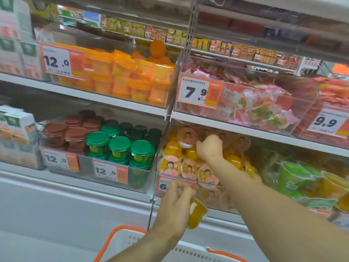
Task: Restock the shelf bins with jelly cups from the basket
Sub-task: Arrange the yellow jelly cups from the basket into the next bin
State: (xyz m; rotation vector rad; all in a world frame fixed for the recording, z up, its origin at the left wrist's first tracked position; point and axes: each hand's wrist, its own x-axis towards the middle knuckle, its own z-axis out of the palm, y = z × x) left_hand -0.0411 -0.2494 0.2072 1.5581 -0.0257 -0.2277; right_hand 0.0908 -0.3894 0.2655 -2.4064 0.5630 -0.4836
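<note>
A clear shelf bin [160, 178] on the lower shelf holds several yellow jelly cups with pink cartoon lids [171, 164]. My right hand [209, 146] reaches deep into this bin, fingers curled against a lidded cup [187, 138] near the top of the pile; the grip itself is hidden. My left hand [174, 201] grips one yellow jelly cup [196, 212] in front of the bin's price tag [163, 186]. The white basket with orange handles [122, 235] sits below at the bottom edge.
Left of the bin stand green-lidded cups [119, 146] and brown-lidded cups [73, 133]. Orange cups [120, 76] fill the bin above. Wrapped sweets [260, 108] sit upper right, green and yellow cups [294, 176] to the right. A white cabinet front [75, 201] runs below.
</note>
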